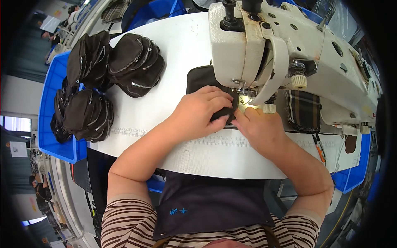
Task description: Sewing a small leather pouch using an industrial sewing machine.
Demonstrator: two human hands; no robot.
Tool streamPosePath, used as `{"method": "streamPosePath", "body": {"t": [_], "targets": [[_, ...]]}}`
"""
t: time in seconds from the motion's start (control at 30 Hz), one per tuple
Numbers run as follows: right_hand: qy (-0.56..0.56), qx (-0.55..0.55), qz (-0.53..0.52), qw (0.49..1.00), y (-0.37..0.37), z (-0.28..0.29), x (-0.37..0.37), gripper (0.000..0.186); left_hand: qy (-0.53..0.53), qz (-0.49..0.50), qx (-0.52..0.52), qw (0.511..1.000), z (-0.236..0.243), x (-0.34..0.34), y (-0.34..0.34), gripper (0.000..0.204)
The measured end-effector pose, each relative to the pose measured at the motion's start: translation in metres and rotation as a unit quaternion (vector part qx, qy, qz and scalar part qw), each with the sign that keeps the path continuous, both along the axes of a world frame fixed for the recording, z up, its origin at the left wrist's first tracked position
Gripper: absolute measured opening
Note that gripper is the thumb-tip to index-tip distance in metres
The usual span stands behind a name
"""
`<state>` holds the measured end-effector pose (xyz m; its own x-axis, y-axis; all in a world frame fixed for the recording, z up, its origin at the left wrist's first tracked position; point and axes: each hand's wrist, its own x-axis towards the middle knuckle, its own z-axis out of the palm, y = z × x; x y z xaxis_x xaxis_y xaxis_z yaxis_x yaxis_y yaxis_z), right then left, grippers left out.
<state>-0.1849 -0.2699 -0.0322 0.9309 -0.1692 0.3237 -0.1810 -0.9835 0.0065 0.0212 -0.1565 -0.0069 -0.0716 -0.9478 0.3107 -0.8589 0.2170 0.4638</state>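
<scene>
A dark brown fabric piece with a zipper edge (201, 77) lies flat under the needle of a white industrial sewing machine (233, 53). My left hand (202, 110) is curled over its near part, thumb and fingers pinching the cloth. Close by on the right, my right hand (260, 128) grips the fabric's edge with thumb and forefinger, just in front of the lit needle plate (245, 100). The fingers of both hands hide part of the cloth and the seam.
Stacked dark zipped pouches (136, 64) stand at the left, some in a blue bin (74, 151). Right of the needle lies a pile of striped plaid pieces (304, 110). An orange-handled cutter or snips (320, 149) rests near the table's front edge. A printed ruler strip (206, 141) crosses the white tabletop.
</scene>
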Motion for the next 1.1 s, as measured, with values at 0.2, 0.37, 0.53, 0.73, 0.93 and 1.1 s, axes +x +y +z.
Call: {"method": "streamPosePath", "body": {"t": [0.2, 0.37, 0.53, 0.73, 0.93, 1.1], "targets": [[-0.013, 0.013, 0.033, 0.999, -0.006, 0.011, 0.003, 0.033, -0.014, 0.010, 0.013, 1.000, -0.002, -0.005, 0.002, 0.028], [0.047, 0.062, -0.004, 0.997, -0.002, 0.009, -0.001, 0.036, -0.011, 0.018, 0.017, 1.000, -0.004, -0.008, 0.004, 0.029], [0.066, 0.073, -0.015, 0.995, -0.001, 0.010, -0.002, 0.036, -0.017, 0.025, 0.040, 0.999, -0.001, -0.011, 0.004, 0.029], [0.055, 0.096, -0.023, 0.994, -0.002, 0.017, 0.002, 0.035, -0.031, 0.024, 0.032, 0.999, -0.002, -0.005, 0.001, 0.029], [0.041, 0.064, -0.003, 0.997, 0.000, 0.012, -0.002, 0.035, -0.052, 0.005, -0.004, 0.999, -0.009, -0.002, -0.003, 0.032], [0.013, 0.082, 0.031, 0.996, 0.002, 0.009, -0.005, 0.033, -0.069, -0.006, -0.069, 0.995, -0.013, -0.003, -0.004, 0.033]]}}
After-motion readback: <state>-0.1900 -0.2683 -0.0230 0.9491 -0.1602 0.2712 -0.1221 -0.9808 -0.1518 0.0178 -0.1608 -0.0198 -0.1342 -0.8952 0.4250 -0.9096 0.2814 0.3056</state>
